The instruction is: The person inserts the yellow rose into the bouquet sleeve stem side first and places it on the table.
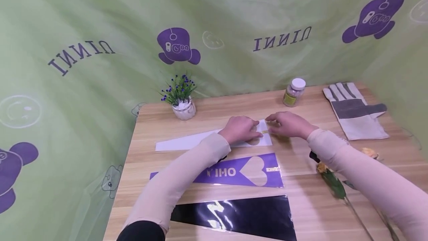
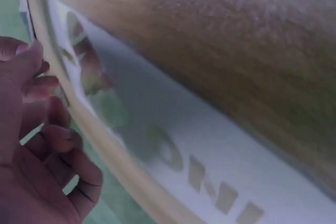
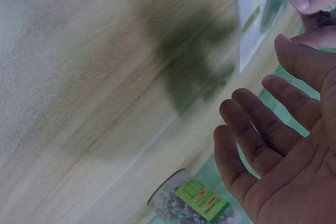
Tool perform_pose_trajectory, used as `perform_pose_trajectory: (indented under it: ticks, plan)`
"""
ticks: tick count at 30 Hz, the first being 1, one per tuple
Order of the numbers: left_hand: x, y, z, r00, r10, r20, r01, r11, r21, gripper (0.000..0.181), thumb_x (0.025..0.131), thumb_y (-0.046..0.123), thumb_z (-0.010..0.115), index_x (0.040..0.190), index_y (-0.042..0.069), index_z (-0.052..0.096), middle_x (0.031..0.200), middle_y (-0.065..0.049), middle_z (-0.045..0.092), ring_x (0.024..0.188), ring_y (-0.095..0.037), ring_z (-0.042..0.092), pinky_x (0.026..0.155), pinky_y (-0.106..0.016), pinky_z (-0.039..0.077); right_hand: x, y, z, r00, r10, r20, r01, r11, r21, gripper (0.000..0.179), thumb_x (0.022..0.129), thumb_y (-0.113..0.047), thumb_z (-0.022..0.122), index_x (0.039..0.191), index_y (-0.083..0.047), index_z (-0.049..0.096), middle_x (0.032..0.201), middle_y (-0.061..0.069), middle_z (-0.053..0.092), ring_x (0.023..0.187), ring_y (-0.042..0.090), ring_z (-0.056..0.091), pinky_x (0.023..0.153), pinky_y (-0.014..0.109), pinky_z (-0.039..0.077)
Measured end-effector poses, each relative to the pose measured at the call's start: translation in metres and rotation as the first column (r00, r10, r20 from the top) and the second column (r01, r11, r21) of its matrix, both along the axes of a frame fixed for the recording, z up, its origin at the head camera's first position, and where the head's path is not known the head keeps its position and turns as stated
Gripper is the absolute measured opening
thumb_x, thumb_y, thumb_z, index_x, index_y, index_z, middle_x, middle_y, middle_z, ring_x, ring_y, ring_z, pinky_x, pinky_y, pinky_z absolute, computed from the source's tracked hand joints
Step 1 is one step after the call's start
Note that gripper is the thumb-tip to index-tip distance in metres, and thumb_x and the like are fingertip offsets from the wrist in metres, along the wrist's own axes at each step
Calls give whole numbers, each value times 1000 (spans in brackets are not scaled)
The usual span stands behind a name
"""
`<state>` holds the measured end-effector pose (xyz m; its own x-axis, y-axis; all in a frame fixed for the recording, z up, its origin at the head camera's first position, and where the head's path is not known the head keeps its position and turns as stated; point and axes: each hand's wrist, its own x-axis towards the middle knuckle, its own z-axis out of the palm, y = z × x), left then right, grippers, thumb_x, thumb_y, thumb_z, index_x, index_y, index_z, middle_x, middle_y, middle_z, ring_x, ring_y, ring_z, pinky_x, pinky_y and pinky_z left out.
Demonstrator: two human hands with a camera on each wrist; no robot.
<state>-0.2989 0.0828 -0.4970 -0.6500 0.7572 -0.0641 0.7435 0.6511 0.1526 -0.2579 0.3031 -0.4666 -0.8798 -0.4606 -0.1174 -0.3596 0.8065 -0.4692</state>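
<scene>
A white tapered plastic sleeve (image 1: pixel 187 142) with clear heart and letter cut-outs lies flat on the wooden table, its wide end to the right. My left hand (image 1: pixel 241 129) hovers over that wide end, fingers loosely bent and apparently holding nothing. Just past the sleeve's right edge is my right hand (image 1: pixel 289 124), with relaxed, spread fingers and a bare palm in the right wrist view. Nearer to me lie a purple sleeve (image 1: pixel 227 177) with a clear heart, partly under my left forearm, and a glossy black sleeve (image 1: pixel 257 215).
Along the back stand a potted plant (image 1: pixel 184 110) with blue flowers and a lidded jar (image 1: pixel 294 93). A pair of grey-and-white work gloves (image 1: pixel 354 112) lies at the right. Rose stems (image 1: pixel 357 215) with orange-yellow blooms lie partly beneath my right forearm. A green curtain (image 1: pixel 133 29) hangs behind.
</scene>
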Motion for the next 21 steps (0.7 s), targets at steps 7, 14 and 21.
perform_pose_trajectory:
  ticks: [7,14,21]
  plan:
    - [0,11,-9,999,37,24,-33,988,-152,86,85,81,55,145,19,57,97,3,67,87,-16,64,57,-36,49,-2,8,-8,1000,11,-14,-10,1000,21,41,92,-14,75,126,7,66,120,23,68,111,40,64,97,57,49]
    - [1,13,-9,1000,15,-8,-16,997,-79,53,92,69,57,109,21,68,80,4,63,73,-17,62,50,-37,46,3,16,-4,999,-46,-7,46,999,-28,40,92,-17,75,122,8,67,117,24,69,111,42,64,97,58,49]
    - [1,5,-13,999,-2,-32,1,999,-34,34,102,56,53,89,26,62,76,5,62,71,-17,60,52,-36,45,7,8,-8,963,-165,214,205,963,-176,40,102,-32,62,120,3,70,111,14,72,98,28,65,87,47,53]
